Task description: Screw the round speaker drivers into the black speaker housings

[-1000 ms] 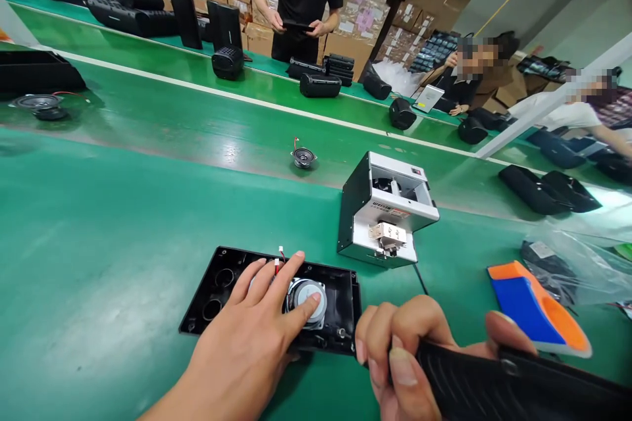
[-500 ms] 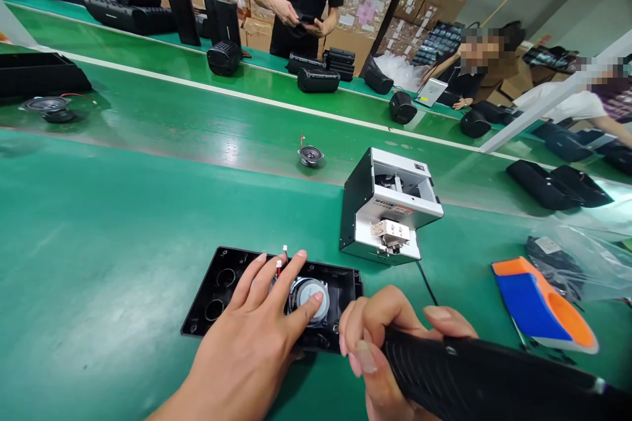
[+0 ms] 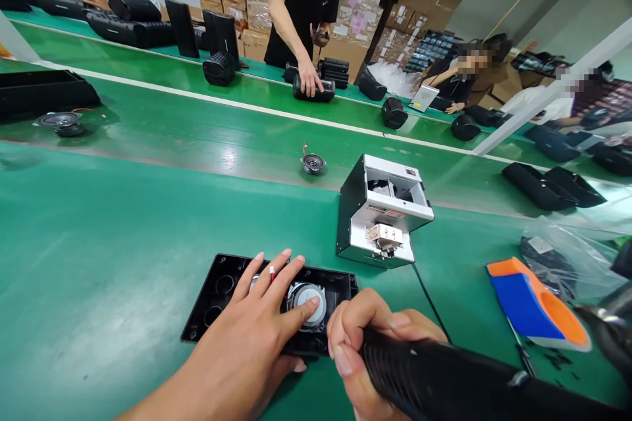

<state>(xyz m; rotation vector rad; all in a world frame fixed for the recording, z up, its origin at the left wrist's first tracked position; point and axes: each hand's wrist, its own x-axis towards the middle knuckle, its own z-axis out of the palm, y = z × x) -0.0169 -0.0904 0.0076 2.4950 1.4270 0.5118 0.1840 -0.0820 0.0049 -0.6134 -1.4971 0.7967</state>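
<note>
A black rectangular casing [image 3: 210,289] with two round holes at its left end lies on the green table. Inside it sits a round speaker driver [image 3: 310,308] with a pale back. My left hand [image 3: 261,325] rests spread over the casing, its thumb touching the driver and its fingers reaching the far edge. A white connector [image 3: 271,270] on a red wire shows between the fingers. My right hand [image 3: 365,348] is wrapped round a thick black handheld tool [image 3: 444,375] at the casing's right end. Its tip is hidden by my fingers.
A white and black machine [image 3: 385,210] stands behind the casing. A small speaker [image 3: 313,163] lies beyond it. At right are a blue and orange bin [image 3: 533,302] and a plastic bag [image 3: 557,256]. A person in black [image 3: 301,6] stands across the line, a hand on a black speaker [image 3: 323,93].
My right hand and its tool have shifted slightly left. My left hand stays on the casing. The person opposite has reached down onto a black speaker.
</note>
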